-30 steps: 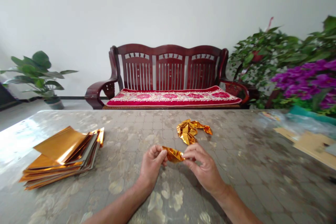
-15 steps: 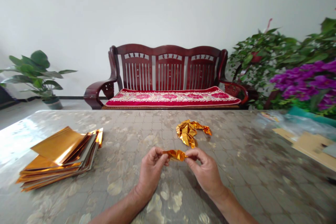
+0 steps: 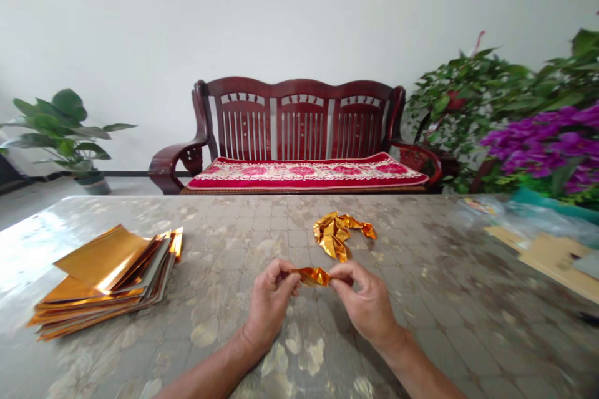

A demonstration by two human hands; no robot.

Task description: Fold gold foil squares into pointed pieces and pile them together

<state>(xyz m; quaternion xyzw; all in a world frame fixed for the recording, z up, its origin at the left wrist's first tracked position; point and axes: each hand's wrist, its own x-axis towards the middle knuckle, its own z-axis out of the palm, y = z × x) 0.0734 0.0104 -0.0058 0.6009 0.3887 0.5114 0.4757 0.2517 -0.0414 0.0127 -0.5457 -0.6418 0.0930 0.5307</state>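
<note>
Holding a small twisted piece of gold foil [image 3: 312,275] by its two ends, low over the near middle of the tabletop [image 3: 224,230]. Gripping the left end with the left hand [image 3: 269,296], closed narrow between thumb and curled fingers. Pinching the right end with the right hand [image 3: 365,302], drawn equally narrow at thumb and fingertips. Stretched roughly level between the two hands, shiny and creased, fuller toward the right. Impossible to tell whether touching the surface underneath. Just beyond the right hand, on the tabletop: crumpled gold foil [image 3: 334,237], lying in a curve with a thin tail reaching right. Well apart to the left: an uneven stack of gold foil sheets [image 3: 98,255], fanned at the edges and partly showing grey. Toward the right edge: flat tan cardboard [image 3: 555,255] beside rumpled clear plastic [image 3: 538,218] and a teal item [image 3: 552,202], unclear in kind. Across the tabletop: a dark red wooden bench [image 3: 302,128] with a red floral seat cover [image 3: 304,176], flanked by a potted plant [image 3: 65,128] on the left, leafy greenery [image 3: 461,96] and purple flowers [image 3: 538,143] on the right.
</note>
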